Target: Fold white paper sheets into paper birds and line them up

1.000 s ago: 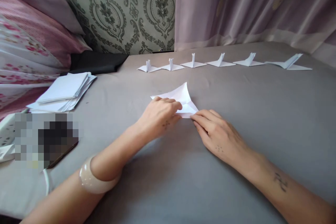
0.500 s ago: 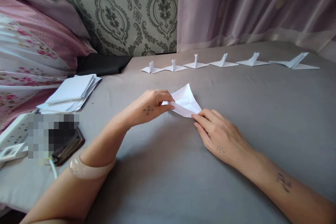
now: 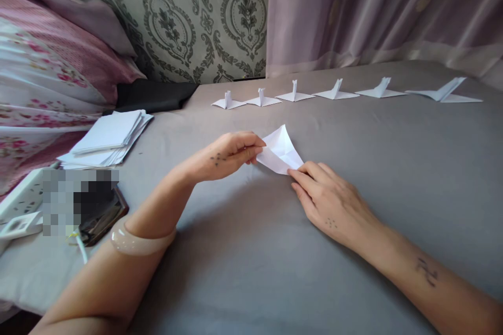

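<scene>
A partly folded white paper (image 3: pixel 281 151) lies on the grey bedsheet (image 3: pixel 393 167) in the middle of the view. My left hand (image 3: pixel 230 154) pinches its left corner between thumb and fingers and lifts that side a little. My right hand (image 3: pixel 330 199) rests on the sheet with its fingertips pressed on the paper's near right corner. A pale bangle (image 3: pixel 137 243) sits on my left forearm.
Several folded white paper figures (image 3: pixel 294 93) stand in a row along the far side, from left (image 3: pixel 228 100) to right (image 3: pixel 446 91). A stack of white sheets (image 3: pixel 108 136) lies at the left, with a dark phone (image 3: pixel 102 214), pink floral bedding (image 3: pixel 51 78) and a curtain (image 3: pixel 373 10) behind.
My left hand slid from on top of the paper to its left corner and pinched it, raising that side. My right hand stayed on the near right corner.
</scene>
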Available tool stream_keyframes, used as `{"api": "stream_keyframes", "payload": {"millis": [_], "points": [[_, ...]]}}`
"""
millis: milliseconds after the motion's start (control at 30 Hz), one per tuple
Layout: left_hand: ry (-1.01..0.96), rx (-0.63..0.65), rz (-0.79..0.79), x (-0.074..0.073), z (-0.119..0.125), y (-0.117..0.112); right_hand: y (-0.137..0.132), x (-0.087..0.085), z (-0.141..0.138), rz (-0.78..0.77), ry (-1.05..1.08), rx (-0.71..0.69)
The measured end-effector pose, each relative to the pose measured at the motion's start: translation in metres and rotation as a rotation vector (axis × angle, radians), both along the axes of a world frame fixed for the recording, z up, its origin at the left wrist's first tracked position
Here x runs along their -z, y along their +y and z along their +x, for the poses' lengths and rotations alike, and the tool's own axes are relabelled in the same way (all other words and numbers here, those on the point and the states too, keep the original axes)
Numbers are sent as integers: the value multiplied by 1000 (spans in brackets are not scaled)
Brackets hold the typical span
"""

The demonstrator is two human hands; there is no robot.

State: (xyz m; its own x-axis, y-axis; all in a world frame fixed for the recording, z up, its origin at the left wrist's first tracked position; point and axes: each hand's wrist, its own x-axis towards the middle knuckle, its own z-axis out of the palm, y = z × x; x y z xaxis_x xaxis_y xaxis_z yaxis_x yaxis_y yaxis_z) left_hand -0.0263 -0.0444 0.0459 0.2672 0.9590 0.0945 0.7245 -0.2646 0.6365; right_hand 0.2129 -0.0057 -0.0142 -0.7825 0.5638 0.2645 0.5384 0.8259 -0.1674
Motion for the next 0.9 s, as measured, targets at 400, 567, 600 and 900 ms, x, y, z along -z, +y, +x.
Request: {"api": "stream_keyframes", "payload": {"millis": [400,567,600,900], "points": [[35,47,183,6,15,4,0,0,-2,37,-8,8],[64,94,243,5,14,3,1,0,-2,38,-15,19],[63,105,251,6,17,3,1,0,-2,36,-22,18],[-195,79,333,29,45,3,1,1,-4,52,29,1]]}}
